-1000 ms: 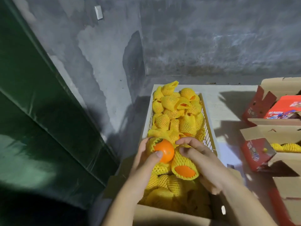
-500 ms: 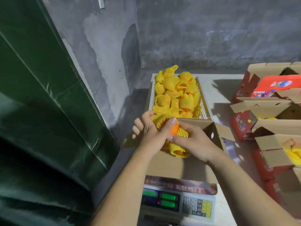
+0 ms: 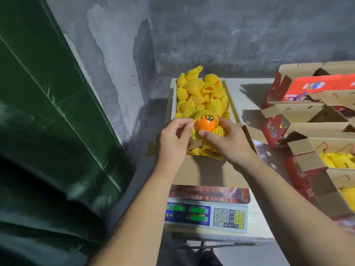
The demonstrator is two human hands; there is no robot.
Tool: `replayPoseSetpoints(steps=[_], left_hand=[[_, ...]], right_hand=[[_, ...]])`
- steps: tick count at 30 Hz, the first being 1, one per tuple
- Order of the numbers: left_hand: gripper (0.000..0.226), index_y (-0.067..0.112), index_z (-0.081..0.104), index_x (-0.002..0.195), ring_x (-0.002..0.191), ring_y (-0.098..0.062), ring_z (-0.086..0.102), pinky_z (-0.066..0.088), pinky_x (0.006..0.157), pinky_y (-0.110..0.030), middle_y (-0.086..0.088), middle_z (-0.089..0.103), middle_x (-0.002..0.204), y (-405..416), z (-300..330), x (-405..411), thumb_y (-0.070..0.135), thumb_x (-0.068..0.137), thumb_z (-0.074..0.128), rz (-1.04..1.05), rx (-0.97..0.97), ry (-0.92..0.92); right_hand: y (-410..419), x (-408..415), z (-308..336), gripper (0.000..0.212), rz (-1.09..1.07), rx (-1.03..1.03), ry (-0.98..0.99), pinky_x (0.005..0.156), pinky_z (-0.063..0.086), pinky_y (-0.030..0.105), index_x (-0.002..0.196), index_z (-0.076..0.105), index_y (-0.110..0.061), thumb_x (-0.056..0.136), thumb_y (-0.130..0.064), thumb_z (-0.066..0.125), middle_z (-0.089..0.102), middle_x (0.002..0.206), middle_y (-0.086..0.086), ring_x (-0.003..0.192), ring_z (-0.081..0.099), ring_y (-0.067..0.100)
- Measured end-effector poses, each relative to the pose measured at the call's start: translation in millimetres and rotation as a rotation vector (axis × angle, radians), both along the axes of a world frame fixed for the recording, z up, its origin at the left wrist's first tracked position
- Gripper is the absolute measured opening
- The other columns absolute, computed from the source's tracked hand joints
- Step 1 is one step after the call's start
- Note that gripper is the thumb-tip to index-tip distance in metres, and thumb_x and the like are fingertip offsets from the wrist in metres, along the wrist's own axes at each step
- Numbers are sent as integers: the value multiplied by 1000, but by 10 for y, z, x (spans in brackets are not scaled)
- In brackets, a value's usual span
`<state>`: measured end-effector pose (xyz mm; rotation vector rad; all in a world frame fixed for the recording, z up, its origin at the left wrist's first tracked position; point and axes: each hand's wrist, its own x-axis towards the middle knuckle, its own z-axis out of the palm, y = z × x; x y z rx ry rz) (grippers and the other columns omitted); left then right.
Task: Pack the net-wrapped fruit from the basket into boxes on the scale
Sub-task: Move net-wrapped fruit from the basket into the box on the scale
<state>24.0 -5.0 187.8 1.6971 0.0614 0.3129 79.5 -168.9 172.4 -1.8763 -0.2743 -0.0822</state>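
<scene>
An orange fruit (image 3: 205,124) with a dark sticker, half out of its yellow foam net (image 3: 199,113), is held above an open cardboard box (image 3: 211,169). The box stands on a digital scale (image 3: 206,215). My left hand (image 3: 173,139) pinches the net's edge at the fruit's left. My right hand (image 3: 228,140) grips the netted fruit from the right and below. More netted fruit lies in the box under my hands. Behind the box, a wire basket (image 3: 233,110) is piled with several yellow net-wrapped fruits (image 3: 199,93).
Several open red-and-brown cartons (image 3: 307,120) crowd the table's right side, and some hold yellow netted fruit (image 3: 338,160). A green tarp (image 3: 48,121) hangs at the left. A grey concrete wall (image 3: 230,35) stands behind the table.
The view has pulled back, so the scale now shows in full. My hands have turned the fruit and its bare orange side with the sticker now faces up, with the net drawn back.
</scene>
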Motion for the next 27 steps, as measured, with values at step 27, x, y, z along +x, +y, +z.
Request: replayPoseSetpoints(steps=[27], left_hand=[[55,22,62,138,106,-4,64,46,79,-9,9,68,124,142,-9,367,59,109,33,-153,227,219]], right_hand=[[-49,80,141,70,108,-271,-87,97,56,44,141,50,-30,82,-59,73,71,120,-12,108,68,7]])
